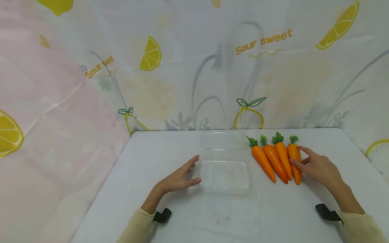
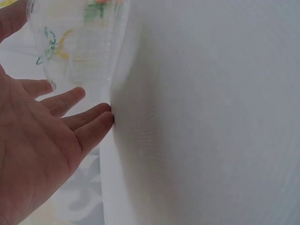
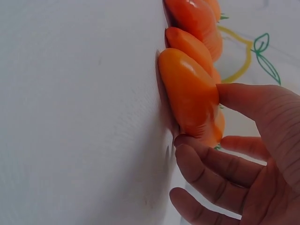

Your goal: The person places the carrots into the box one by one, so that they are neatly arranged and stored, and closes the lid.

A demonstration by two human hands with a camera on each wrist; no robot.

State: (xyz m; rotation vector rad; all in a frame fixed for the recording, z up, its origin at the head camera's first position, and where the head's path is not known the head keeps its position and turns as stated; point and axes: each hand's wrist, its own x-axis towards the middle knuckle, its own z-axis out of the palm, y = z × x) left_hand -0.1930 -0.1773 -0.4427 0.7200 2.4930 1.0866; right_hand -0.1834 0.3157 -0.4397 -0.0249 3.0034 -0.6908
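Several orange carrots (image 1: 275,163) with green tops lie side by side on the right of the white table. My right hand (image 1: 321,168) is at the rightmost carrot (image 1: 294,154), thumb on one side and fingertips on the other. In the right wrist view this carrot (image 3: 190,93) still lies against the table beside its neighbours. A clear plastic box (image 1: 225,176) stands in the middle with its lid (image 1: 223,140) folded back. My left hand (image 1: 180,178) is at the box's left side, fingers spread and fairly straight. In the left wrist view the fingertips are close by the box wall (image 2: 77,61).
The white table (image 1: 164,148) ends at a cloth backdrop (image 1: 182,94) printed with lemons and lettering. A similar cloth hangs on the left. Black straps (image 1: 328,212) sit at both sleeve cuffs.
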